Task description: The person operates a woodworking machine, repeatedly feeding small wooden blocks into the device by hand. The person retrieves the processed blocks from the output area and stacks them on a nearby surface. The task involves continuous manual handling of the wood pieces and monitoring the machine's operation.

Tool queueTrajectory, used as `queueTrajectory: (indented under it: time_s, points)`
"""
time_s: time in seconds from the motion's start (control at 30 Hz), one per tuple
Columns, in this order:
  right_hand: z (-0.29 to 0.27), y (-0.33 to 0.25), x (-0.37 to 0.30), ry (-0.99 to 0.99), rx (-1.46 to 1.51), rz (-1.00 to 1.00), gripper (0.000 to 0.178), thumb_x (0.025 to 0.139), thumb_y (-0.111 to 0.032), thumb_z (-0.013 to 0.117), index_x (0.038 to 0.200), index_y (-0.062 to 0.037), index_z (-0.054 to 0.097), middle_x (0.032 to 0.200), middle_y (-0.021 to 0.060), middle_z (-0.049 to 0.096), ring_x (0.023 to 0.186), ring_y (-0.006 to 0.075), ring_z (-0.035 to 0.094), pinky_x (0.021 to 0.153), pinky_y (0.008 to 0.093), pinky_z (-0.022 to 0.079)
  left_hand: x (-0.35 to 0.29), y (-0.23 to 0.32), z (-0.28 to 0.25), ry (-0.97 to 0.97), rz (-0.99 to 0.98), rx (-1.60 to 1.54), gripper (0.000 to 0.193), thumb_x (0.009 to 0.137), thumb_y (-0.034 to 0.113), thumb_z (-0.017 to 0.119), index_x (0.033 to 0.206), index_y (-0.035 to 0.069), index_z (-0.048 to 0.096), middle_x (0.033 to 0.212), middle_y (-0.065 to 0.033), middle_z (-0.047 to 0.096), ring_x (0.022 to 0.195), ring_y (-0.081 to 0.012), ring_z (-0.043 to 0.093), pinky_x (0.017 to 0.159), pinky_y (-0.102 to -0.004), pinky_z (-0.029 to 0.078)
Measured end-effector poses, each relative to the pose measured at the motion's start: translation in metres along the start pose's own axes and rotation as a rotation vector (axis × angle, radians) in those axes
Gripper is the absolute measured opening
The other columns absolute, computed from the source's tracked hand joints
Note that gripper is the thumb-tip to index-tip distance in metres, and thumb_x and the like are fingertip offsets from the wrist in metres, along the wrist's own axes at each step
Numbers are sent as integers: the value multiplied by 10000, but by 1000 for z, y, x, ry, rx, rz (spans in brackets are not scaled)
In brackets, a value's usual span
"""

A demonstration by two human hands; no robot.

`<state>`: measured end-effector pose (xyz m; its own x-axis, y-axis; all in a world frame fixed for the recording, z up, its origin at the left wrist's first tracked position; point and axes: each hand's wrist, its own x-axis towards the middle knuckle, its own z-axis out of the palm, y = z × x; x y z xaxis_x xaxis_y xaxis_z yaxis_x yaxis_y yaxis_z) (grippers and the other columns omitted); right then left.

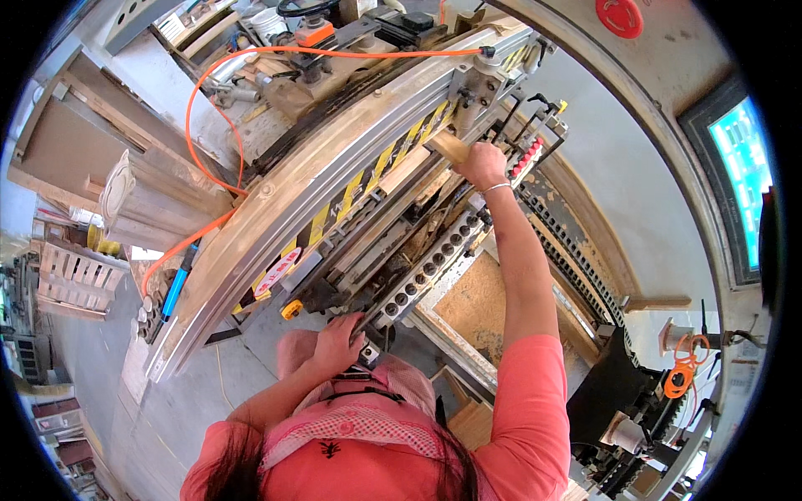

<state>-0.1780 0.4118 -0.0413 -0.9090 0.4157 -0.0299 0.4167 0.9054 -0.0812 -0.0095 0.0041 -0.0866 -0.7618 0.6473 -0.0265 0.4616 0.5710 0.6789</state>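
right hand [484, 166] grips a wood strip [449, 148]; i cannot tell what left hand [337, 345] or white bucket [268, 24] holds.

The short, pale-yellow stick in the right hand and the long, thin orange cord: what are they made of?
The short, pale-yellow stick in the right hand looks like bare wood: tan, matte, flat-faced, seemingly unpainted. The long, thin orange cord seems covered in smooth plastic or rubber, since it's evenly coloured and bends in wide curves; I can't tell which.

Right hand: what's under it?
A wood piece shows, jutting out left of the right hand. The hand covers the rest, so where the piece ends can't be seen.
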Motion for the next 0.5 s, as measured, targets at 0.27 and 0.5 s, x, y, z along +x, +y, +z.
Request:
queueTrajectory:
  time_s: [0.27,0.5]
  points:
    - [0,-2,0,1,-9,-14,511,621,-459,733,850,-5,680,885,160,665,834,294,651,748,373,524,-4,-6,4,21,11,-37,386,787,149,612,1143,37,515,1051,-200,582,951,-393,561,804,-439,469]
    - [3,-6,2,-21,-29,71,484,628,-465,733,900,-68,687,937,118,668,894,285,640,774,386,521,-3,-9,-2,-20,44,-9,395,772,130,601,1136,8,505,1030,-181,590,935,-369,562,810,-429,463]
